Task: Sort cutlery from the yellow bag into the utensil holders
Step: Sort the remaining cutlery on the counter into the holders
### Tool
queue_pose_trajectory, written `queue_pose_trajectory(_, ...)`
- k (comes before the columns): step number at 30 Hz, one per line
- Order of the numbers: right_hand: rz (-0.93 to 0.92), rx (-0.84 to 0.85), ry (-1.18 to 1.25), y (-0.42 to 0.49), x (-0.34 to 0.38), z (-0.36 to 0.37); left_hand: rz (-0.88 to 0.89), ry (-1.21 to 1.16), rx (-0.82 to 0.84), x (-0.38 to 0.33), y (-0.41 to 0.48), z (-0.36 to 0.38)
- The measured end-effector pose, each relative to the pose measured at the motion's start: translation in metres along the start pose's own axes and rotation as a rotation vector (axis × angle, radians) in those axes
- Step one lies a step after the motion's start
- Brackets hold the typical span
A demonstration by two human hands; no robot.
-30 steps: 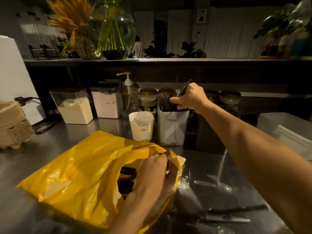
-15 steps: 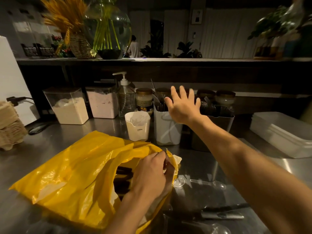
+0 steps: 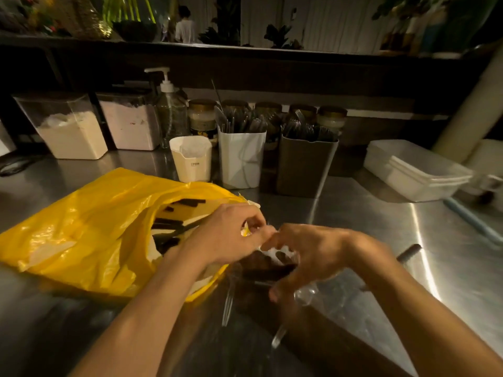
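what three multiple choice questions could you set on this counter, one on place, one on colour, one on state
1. The white holder stands: A) between the cream cup and the dark holder; B) on the floor; C) in a drawer.
2. The bag is: A) blue; B) yellow; C) green.
3. The dark holder is: A) tipped over; B) empty; C) upright, holding cutlery.
Answers: A, the cup is left of it, the dark holder right; B, its plastic is yellow; C, cutlery sticks up from it.
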State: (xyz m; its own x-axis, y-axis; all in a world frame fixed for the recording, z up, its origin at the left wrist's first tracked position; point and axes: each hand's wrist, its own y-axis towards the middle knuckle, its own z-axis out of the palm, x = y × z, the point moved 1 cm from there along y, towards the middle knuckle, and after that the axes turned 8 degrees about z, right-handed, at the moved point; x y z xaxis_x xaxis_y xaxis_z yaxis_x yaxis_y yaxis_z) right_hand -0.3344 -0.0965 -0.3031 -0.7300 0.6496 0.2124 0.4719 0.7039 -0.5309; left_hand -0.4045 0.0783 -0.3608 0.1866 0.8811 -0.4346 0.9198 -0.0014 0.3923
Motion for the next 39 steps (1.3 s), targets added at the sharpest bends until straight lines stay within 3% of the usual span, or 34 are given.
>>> queue_pose_trajectory(3,-0.042,0.009,-0.072,-0.005,-0.012,0.022,0.008,-0.026,0.132,-0.006,0.0,0.0)
queue_pose_trajectory(11,-0.197,-0.292,0.084,0.027,-0.033,0.039,-0.002,0.124,0.084,0.001,-0.003,0.003)
queue_pose_trajectory(15,-0.22,-0.451,0.116,0.037,-0.034,0.044,-0.06,0.053,0.247,-0.002,-0.005,-0.005)
queue_pose_trajectory(18,-0.127,-0.403,0.089,0.035,-0.047,0.038,-0.086,0.107,0.375,0.0,-0.008,-0.008)
queue_pose_trajectory(21,-0.011,-0.249,0.046,0.016,-0.078,0.026,-0.083,0.101,0.379,0.001,-0.008,-0.006)
queue_pose_trajectory(23,0.015,-0.237,0.012,0.011,-0.09,0.026,-0.071,0.133,0.33,0.002,-0.007,-0.003)
queue_pose_trajectory(27,-0.094,-0.381,0.1,0.024,-0.085,0.03,-0.08,0.133,0.172,0.004,-0.005,0.003)
queue_pose_trajectory(32,-0.085,-0.496,0.094,0.037,-0.074,0.037,-0.072,0.033,-0.019,0.0,-0.002,0.007)
queue_pose_trajectory(36,0.015,-0.615,0.065,0.04,-0.071,0.037,-0.234,-0.107,-0.298,0.002,0.003,0.006)
queue_pose_trajectory(39,0.033,-0.782,0.296,0.029,-0.064,0.028,-0.315,-0.331,-0.385,-0.002,0.005,0.001)
